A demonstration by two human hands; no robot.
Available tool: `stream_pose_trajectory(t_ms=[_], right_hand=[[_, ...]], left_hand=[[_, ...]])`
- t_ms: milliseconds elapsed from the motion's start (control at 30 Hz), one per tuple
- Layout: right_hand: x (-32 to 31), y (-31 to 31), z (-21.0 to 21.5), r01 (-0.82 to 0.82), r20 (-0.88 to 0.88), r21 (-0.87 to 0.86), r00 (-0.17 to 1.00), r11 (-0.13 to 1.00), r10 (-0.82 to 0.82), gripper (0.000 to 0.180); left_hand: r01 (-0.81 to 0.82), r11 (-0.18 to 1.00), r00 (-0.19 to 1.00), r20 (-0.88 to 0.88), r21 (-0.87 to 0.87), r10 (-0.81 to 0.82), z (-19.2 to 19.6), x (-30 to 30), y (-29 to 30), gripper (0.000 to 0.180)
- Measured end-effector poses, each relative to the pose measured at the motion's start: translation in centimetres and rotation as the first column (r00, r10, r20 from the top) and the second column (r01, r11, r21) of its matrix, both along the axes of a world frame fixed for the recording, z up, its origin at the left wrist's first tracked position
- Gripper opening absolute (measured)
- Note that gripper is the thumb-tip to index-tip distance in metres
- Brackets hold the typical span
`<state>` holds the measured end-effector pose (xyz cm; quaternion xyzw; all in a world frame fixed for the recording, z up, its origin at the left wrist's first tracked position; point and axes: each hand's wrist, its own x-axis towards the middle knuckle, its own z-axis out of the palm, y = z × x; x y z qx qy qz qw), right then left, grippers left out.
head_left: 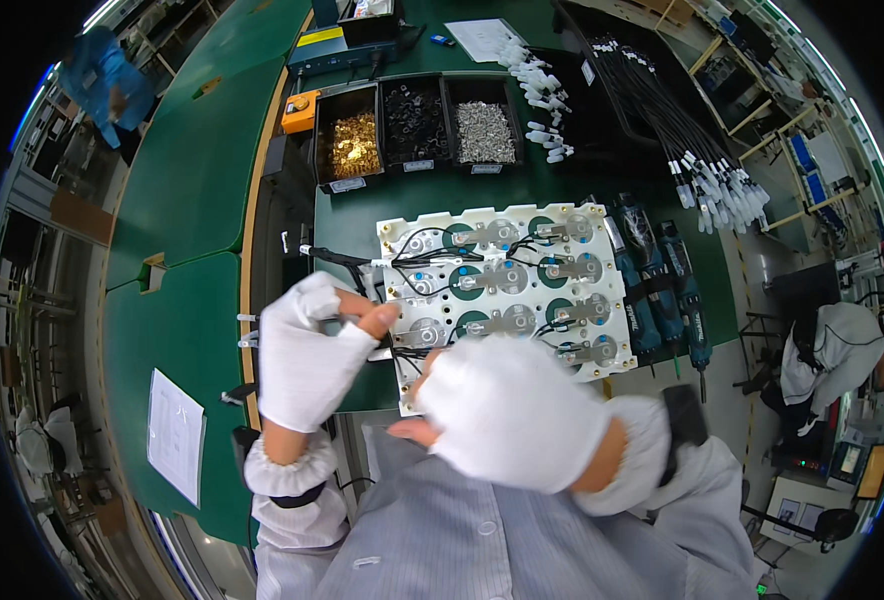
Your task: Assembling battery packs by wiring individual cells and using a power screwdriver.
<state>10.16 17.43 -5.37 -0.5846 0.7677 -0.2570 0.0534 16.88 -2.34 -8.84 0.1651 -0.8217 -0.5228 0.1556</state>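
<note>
A white plate (455, 310) lies on the green bench, carrying several round clear discs with metal brackets and thin black wires. At its left edge, my left hand (312, 350), in a white fingerless glove, is closed with thumb and finger pinched together; what lies between them is too small to make out. A lower black cable bundle (412, 353) runs between my hands, and white connectors (248, 331) poke out left of the left hand. My right hand (512, 415), gloved alike, curls over the plate's near left corner, its fingertips partly hidden. An upper black cable bundle (337, 256) leaves the plate leftward.
Behind the plate stand black bins of brass parts (355, 145), black parts (415, 120) and silver parts (485, 132). Power screwdrivers (652, 290) lie to the right. A black tray (602, 90) holds cables with white ends. Another person (830, 355) is at far right.
</note>
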Motion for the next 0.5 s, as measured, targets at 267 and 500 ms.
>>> stream_pose_trajectory(t_ms=[267,500], right_hand=[[-8.4,-1.0,-0.9,0.204,-0.091,0.039,0.976,0.978,-0.2,0.02],[-8.0,-1.9,-1.2,0.227,0.119,-0.041,0.968,0.973,-0.22,0.014]], left_hand=[[0.131,0.737,0.958,-0.108,-0.663,-0.267,0.7,-3.8,-2.0,0.014],[0.258,0.879,0.95,-0.058,-0.4,-0.306,-0.1,-5.4,-1.1,0.015]])
